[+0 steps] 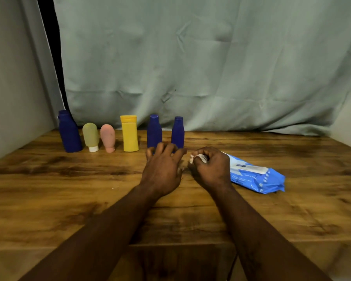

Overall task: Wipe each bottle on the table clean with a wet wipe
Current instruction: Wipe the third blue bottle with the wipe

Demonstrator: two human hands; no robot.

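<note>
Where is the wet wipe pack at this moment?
In the head view the wet wipe pack lies on the table, right of centre, just right of the right hand, which grips a crumpled wipe.

Glossy wood-grain table [69,199], cloth backdrop [211,57]

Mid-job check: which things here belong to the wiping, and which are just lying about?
In the job: big blue bottle, green tube, pink tube, yellow bottle, left slim blue bottle, right slim blue bottle, wet wipe gripped by right hand, wipes pack.
Just background: curtain, table.
</note>
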